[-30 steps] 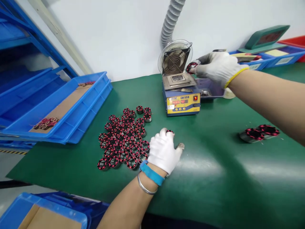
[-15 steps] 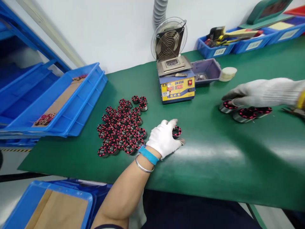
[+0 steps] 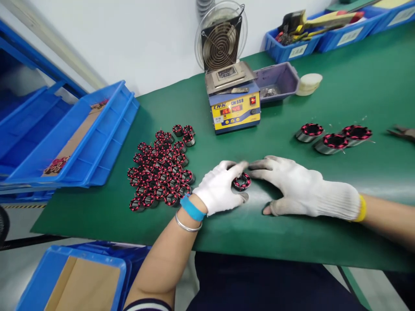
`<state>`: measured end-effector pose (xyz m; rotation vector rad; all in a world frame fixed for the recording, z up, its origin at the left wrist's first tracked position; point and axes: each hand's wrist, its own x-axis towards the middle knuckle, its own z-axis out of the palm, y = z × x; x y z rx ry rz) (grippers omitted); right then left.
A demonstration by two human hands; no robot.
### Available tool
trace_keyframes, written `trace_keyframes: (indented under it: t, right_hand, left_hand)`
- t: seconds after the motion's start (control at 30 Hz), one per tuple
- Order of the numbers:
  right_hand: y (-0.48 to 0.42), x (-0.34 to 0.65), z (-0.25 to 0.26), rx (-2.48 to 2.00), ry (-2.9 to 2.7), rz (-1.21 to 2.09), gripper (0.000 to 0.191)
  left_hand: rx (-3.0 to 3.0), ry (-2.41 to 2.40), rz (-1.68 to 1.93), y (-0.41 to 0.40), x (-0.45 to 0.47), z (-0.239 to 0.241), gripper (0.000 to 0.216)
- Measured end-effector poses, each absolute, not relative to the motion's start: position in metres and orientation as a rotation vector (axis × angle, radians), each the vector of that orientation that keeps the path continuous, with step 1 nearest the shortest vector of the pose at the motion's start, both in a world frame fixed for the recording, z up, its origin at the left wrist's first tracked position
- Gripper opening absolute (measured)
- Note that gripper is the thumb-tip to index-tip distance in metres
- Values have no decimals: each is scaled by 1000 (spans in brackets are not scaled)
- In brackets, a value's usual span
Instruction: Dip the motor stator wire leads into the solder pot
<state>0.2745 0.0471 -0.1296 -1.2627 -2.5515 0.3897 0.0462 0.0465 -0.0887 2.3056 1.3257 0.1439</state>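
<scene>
My left hand [image 3: 222, 188], in a white glove with a blue wristband, curls its fingers and thumb round a small motor stator [image 3: 242, 182] with red windings that stands on the green bench. Just right of it, my right hand [image 3: 293, 185], also gloved, is open, thumb and fingers spread. Its fingertips come close to the stator and the left fingers; whether they touch I cannot tell. Farther right stand three stators [image 3: 331, 143], grouped together. A dense cluster of several more stators [image 3: 162, 166] lies left of my left hand.
A yellow-blue solder pot unit [image 3: 235, 113] with a fan [image 3: 222, 45] stands at the back, beside a purple bin [image 3: 280, 80] and a round pale container [image 3: 309, 84]. Pliers [image 3: 402, 131] lie far right. Blue tool bins [image 3: 292, 51] line the wall; a blue crate [image 3: 106, 125] stands left.
My right hand has left the group of stators on the right and moved left and nearer to me, beside my left hand. My left hand stays round its stator. The view has shifted slightly.
</scene>
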Motion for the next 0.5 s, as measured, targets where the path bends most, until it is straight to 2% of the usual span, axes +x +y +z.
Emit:
trace_keyframes:
  t: [0.07,0.1,0.27,0.4,0.5]
  right_hand:
    - [49,276,-135,-1262,-2524,370,78]
    - [50,275,-137,-1289,-2498,358,77]
    - [48,269,-138,-1377,-2392,345,73]
    - [47,265,-132,-1353,-2289,397,56]
    - [50,260,-128,-1203,-2277,337,36]
  left_hand:
    - [2313,1342,251,49,53,-97,58]
    - [2293,1404,289,49,57,-100,51]
    - [2192,1614,314,52,63,-102,72]
    - [2230,1543,247,53,59,-99,43]
    - [2208,1613,241,51,62,-99,38]
